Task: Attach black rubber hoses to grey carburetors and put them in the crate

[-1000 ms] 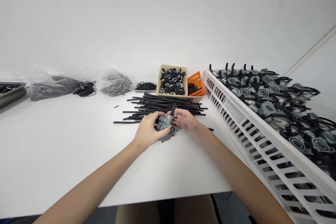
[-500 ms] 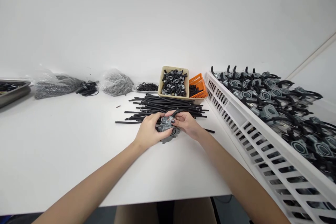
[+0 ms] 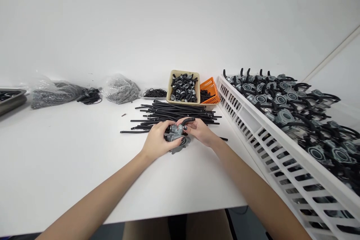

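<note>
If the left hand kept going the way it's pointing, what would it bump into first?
The left hand grips the grey metal part; past that, probably the right hand, then the black tubes. Depth is unclear.

A beige square tub [image 3: 184, 71] of black fittings is set beside a small orange basket [image 3: 209, 84]. A white slotted plastic crate [image 3: 271, 146] is filled with grey assemblies. Clear plastic bags [image 3: 122, 89] are seen far left.

No text, label, brand or number can be read anywhere; the grey metal part [image 3: 176, 130] shows no legible mark; likewise the beige box [image 3: 170, 87], orange basket [image 3: 211, 83] and white crate [image 3: 281, 147].
</note>
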Available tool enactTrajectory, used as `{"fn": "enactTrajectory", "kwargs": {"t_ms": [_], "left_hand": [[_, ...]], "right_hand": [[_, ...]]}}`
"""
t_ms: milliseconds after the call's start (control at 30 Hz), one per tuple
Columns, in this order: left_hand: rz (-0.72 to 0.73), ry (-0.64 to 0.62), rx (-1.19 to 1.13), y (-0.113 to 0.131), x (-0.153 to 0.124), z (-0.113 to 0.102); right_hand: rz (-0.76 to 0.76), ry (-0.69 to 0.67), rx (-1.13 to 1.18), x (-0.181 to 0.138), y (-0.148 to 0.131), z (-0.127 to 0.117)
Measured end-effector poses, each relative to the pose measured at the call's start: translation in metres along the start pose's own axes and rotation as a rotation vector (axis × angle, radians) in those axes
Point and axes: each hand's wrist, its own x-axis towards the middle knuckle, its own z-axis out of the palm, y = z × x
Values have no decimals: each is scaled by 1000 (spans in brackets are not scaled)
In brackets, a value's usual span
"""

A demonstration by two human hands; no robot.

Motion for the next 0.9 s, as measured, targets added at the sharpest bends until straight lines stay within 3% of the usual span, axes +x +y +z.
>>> {"fn": "enactTrajectory", "kwargs": {"t_ms": [200, 367, 700, 900], "left_hand": [[6, -1, -26, 1, 0, -1], [-8, -20, -68, 3, 0, 0], [-66, -8, -82, -7, 2, 2], [-125, -28, -117, -4, 3, 2]], "right_hand": [[5, 62, 51, 1, 2, 7], [42, -49, 142, -1, 1, 4], [37, 131, 30, 3, 8, 12], [87, 152, 44, 4, 9, 10]]}}
